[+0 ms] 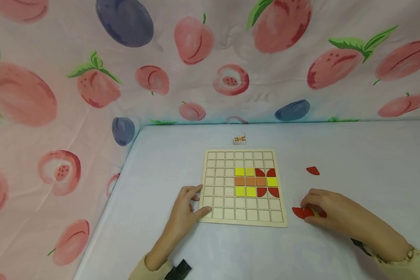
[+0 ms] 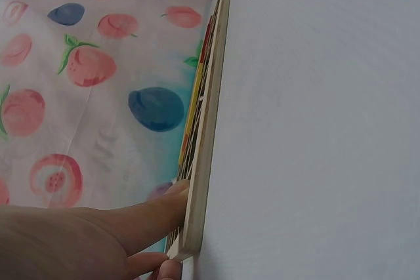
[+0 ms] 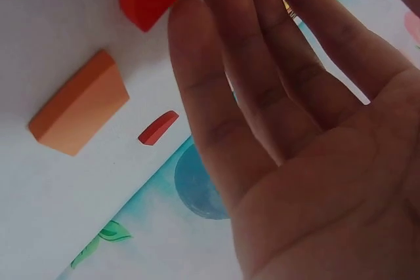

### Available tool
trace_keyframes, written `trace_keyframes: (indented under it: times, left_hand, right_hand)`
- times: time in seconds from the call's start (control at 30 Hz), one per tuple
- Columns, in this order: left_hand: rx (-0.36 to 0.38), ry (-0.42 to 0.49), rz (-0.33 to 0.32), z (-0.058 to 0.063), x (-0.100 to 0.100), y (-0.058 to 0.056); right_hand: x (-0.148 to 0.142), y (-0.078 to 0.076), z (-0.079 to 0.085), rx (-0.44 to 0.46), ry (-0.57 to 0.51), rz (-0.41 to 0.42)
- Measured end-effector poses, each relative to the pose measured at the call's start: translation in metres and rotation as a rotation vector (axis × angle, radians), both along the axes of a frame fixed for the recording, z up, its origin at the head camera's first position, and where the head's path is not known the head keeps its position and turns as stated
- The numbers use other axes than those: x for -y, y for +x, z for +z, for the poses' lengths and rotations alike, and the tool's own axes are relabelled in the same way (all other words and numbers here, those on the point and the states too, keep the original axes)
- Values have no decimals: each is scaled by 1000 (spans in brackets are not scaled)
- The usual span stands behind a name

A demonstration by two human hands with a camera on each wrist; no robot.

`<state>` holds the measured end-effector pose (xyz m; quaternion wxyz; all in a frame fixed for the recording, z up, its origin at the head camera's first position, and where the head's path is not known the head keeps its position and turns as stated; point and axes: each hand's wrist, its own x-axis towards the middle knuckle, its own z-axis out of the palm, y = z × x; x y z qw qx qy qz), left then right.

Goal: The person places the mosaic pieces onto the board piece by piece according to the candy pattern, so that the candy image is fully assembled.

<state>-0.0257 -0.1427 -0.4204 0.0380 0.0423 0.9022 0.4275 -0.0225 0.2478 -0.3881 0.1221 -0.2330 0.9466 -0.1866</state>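
Observation:
A square wooden grid board (image 1: pixel 218 212) holds yellow squares (image 1: pixel 240 191), orange squares (image 1: pixel 250 181) and red quarter-circle pieces (image 1: pixel 273 192). My left hand (image 1: pixel 184 208) holds its near left corner, the thumb on top and the other fingers at the left edge. To the right of the board my right hand (image 1: pixel 330 212) pinches among loose pieces, thumb and fingertips around a red quarter-circle piece (image 1: pixel 308 212). Another red piece (image 1: pixel 297 212) lies beside the fingertips. Bits of yellow and red show at the fingertips in the right wrist view, mostly hidden by the fingers.
A lone red piece (image 1: pixel 313 170) lies farther back on the right. In the right wrist view an orange piece (image 3: pixel 82 106) rests on the white tabletop (image 3: pixel 39 195). Behind the board sits a small pattern card (image 1: pixel 239 139). Fruit-printed cloth (image 1: pixel 196 77) stands at the back and left.

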Motion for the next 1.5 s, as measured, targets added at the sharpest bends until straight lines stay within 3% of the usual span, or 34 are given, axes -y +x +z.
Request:
trace_keyframes:
  times: [0.47, 0.87, 1.5]
  left_hand:
    - [-10, -4, -8, -1, 0, 0]
    - [-7, -3, 3, -1, 0, 0]
    - [-14, -9, 1, 0, -1, 0]
  right_hand:
    - [2, 0, 3, -76, -10, 26]
    - [7, -5, 7, -51, -33, -23]
    - [31, -21, 21, -66, -65, 5]
